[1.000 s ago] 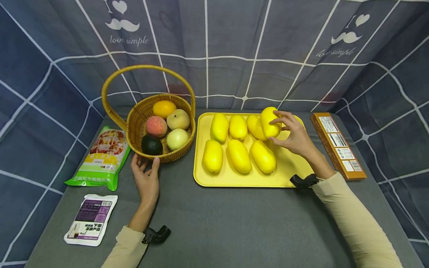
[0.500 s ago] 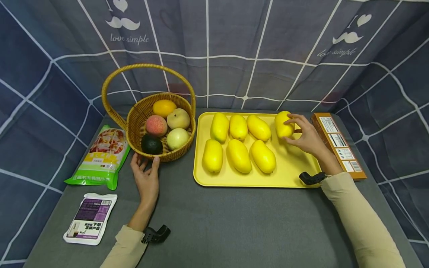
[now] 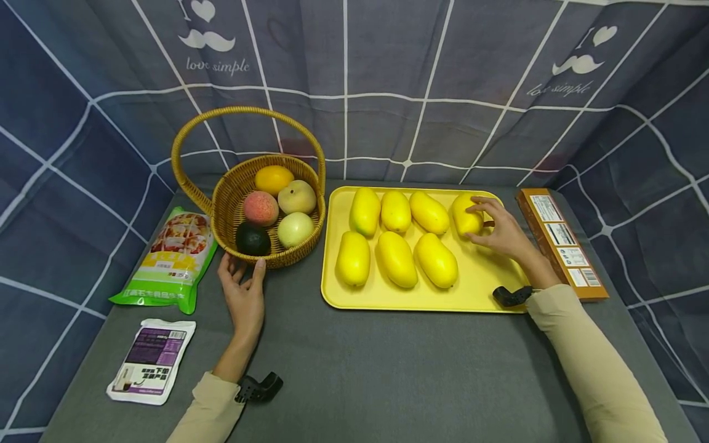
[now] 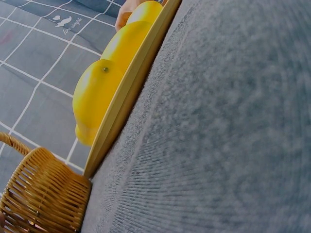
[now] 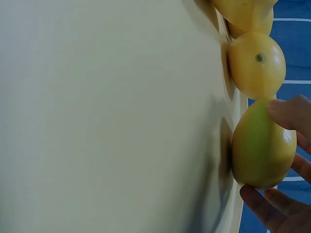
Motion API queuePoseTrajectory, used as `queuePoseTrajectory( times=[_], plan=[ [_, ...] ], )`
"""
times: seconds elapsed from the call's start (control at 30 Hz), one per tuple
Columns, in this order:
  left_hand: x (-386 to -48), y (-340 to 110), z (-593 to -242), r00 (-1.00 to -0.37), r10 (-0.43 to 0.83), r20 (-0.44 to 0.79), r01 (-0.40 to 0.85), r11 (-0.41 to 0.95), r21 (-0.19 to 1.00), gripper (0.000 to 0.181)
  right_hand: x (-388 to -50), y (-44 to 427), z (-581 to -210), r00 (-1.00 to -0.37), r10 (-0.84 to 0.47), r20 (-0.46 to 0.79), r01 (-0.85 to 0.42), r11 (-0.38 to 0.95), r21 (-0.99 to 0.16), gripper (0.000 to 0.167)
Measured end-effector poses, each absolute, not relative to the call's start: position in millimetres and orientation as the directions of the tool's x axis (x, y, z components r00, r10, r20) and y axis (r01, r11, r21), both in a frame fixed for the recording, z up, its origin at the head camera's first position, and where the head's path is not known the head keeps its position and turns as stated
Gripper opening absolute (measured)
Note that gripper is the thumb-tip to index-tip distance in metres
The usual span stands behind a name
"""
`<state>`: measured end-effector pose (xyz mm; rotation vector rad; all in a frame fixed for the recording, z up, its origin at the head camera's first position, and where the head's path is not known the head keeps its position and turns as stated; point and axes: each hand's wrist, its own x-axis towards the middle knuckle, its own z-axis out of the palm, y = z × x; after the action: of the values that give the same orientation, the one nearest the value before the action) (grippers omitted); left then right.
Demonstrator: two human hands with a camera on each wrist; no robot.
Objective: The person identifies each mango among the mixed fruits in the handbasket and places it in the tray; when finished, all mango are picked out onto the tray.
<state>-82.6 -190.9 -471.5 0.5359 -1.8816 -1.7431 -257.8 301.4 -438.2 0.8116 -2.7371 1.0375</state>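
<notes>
My right hand [image 3: 498, 232] holds a yellow mango [image 3: 464, 214] between thumb and fingers, at the back right of the yellow tray [image 3: 476, 280]. In the right wrist view the thumb and fingertips touch opposite sides of this mango [image 5: 262, 148], which shows a greenish streak. More mangoes [image 3: 396, 258] lie in two rows on the tray's left and middle. My left hand [image 3: 244, 301] touches the lower front of a wicker basket [image 3: 221, 200], thumb apart from the fingers; some fingertips are hidden by the basket. Inside the basket are a peach [image 3: 261, 208], an avocado [image 3: 252, 239] and other fruit.
Left of the basket lie a green and yellow food bag [image 3: 172, 258] and a white and purple pouch [image 3: 152, 362]. A brown box [image 3: 562, 243] lies beyond the tray's right end. A checked curtain [image 3: 382, 74] rises behind the grey table [image 3: 388, 369].
My right hand has moved right with the mango, from against a neighbouring one to a spot apart, and lowered it onto the tray. The left hand stays at the basket.
</notes>
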Motion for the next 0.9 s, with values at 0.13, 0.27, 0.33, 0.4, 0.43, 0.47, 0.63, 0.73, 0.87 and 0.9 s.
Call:
queuePoseTrajectory(
  times=[0.13,0.27,0.33,0.4,0.43,0.47,0.63,0.73,0.87,0.9],
  plan=[
    [-82.4,-191.2,-471.2,-0.786,-0.609,0.104,0.058,0.094,0.994,0.070,-259.8,301.3,-441.6,-0.844,-0.462,0.272,-0.527,0.624,-0.577,0.055],
    [-82.9,-191.4,-471.3,-0.783,-0.612,0.107,0.062,0.095,0.994,0.072,-260.9,300.2,-444.1,-0.843,-0.465,0.269,-0.529,0.634,-0.564,0.057],
    [-83.2,-191.5,-471.5,-0.783,-0.612,0.108,0.063,0.095,0.993,0.072,-260.6,299.4,-444.6,-0.846,-0.461,0.268,-0.525,0.632,-0.570,0.058],
    [-83.5,-191.6,-471.7,-0.784,-0.611,0.109,0.064,0.095,0.993,0.072,-260.0,298.7,-445.0,-0.845,-0.464,0.266,-0.525,0.623,-0.581,0.058],
    [-83.6,-191.7,-471.9,-0.784,-0.610,0.110,0.065,0.095,0.993,0.071,-259.6,298.4,-445.1,-0.845,-0.466,0.261,-0.522,0.619,-0.586,0.059],
    [-83.6,-191.8,-472.2,-0.785,-0.609,0.109,0.064,0.095,0.993,0.071,-259.3,298.2,-445.3,-0.846,-0.467,0.258,-0.521,0.616,-0.591,0.059],
    [-83.8,-191.9,-473.4,-0.791,-0.603,0.105,0.061,0.093,0.994,0.071,-256.4,298.8,-445.4,-0.847,-0.468,0.253,-0.517,0.617,-0.593,0.062],
    [-84.4,-191.8,-474.2,-0.794,-0.599,0.107,0.066,0.090,0.994,0.071,-255.8,299.6,-445.5,-0.841,-0.475,0.261,-0.530,0.621,-0.577,0.062],
    [-85.7,-191.3,-474.8,-0.797,-0.595,0.107,0.069,0.087,0.994,0.070,-256.2,301.0,-446.1,-0.834,-0.481,0.271,-0.543,0.624,-0.562,0.059],
    [-85.9,-191.0,-474.7,-0.798,-0.594,0.106,0.067,0.087,0.994,0.070,-256.3,301.2,-446.3,-0.834,-0.480,0.273,-0.544,0.626,-0.559,0.059]
  ],
)
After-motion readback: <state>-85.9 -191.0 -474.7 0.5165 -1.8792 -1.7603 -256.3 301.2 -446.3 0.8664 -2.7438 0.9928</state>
